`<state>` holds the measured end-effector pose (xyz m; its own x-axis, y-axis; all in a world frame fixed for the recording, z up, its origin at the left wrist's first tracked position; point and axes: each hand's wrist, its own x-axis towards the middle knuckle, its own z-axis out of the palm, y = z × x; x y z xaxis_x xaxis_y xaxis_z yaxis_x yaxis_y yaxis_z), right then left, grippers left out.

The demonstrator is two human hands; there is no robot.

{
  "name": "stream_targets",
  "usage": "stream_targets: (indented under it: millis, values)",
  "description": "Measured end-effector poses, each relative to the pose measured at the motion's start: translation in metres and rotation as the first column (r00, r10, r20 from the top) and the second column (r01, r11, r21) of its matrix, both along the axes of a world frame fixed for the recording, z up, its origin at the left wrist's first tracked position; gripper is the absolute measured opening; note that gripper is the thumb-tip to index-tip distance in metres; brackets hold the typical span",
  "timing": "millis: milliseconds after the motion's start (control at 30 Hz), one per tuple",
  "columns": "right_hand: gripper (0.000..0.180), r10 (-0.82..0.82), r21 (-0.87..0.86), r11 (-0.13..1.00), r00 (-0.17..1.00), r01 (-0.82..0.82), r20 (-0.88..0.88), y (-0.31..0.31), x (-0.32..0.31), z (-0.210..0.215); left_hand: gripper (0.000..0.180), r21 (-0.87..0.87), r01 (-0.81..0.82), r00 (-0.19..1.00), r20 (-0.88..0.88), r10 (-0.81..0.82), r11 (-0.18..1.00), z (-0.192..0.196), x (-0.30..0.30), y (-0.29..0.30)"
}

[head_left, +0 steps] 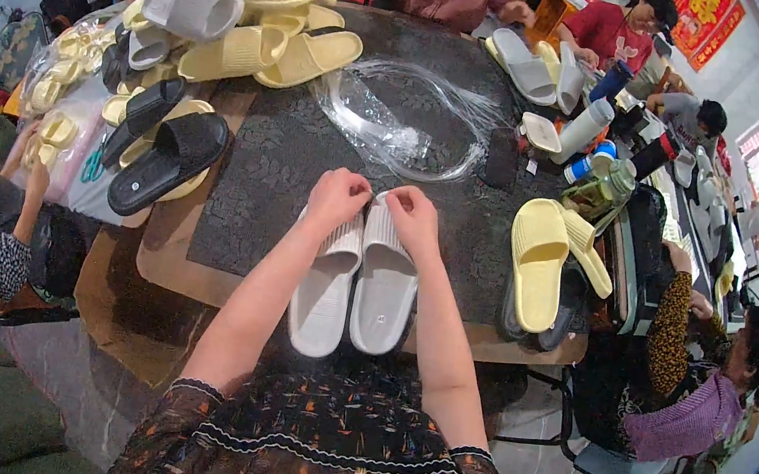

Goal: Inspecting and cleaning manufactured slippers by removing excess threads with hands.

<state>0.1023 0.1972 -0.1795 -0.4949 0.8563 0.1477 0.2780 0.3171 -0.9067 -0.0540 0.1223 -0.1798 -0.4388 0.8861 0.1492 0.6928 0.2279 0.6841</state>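
A pair of light grey slide slippers lies side by side at the table's near edge, toes pointing away from me: the left slipper [321, 306] and the right slipper [383, 301]. My left hand [338, 200] rests over the toe of the left one, thumb and fingers pinched together. Over the other toe, my right hand [410, 218] is closed in a similar pinch. The fingertips of both hands come close together between the toes. Whatever they pinch is too small to make out. Just beyond lies a loose bundle of thin clear plastic strands [461, 103].
Yellow and grey slippers [231, 51] are heaped at the far left, with black slippers [172, 159] nearer. Yellow slippers [541, 250] sit at the right on dark ones. Bottles [586, 128] and a dark phone-like slab [503, 157] stand or lie beyond. Several people sit around the table.
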Motion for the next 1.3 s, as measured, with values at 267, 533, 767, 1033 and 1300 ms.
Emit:
stream_targets:
  millis: [267, 533, 767, 1033, 1300]
  values:
    - [0.018, 0.129, -0.065, 0.988, 0.985, -0.137, -0.118, 0.012, -0.019, -0.008, 0.016, 0.395, -0.048, 0.965, 0.254, -0.059, 0.917, 0.002, 0.005, 0.001]
    - [0.015, 0.118, -0.205, 0.960, 0.942, -0.189, -0.315, 0.008, -0.015, -0.011, 0.016, 0.380, -0.066, 0.866, 0.481, -0.136, 0.923, 0.001, 0.000, 0.000]
    - [0.015, 0.052, -0.186, 0.975, 0.935, -0.124, -0.350, 0.009, -0.011, -0.005, 0.017, 0.408, -0.108, 0.905, 0.418, -0.080, 0.907, 0.005, 0.005, 0.003]
    - [0.012, 0.080, -0.139, 0.981, 0.933, -0.136, -0.350, 0.008, -0.011, -0.004, 0.013, 0.389, 0.001, 0.913, 0.375, -0.160, 0.921, -0.001, 0.003, 0.003]
    - [0.010, 0.110, -0.174, 0.967, 0.923, -0.185, -0.368, 0.006, -0.013, -0.003, 0.013, 0.352, 0.053, 0.910, 0.368, -0.191, 0.934, -0.003, 0.001, 0.003]
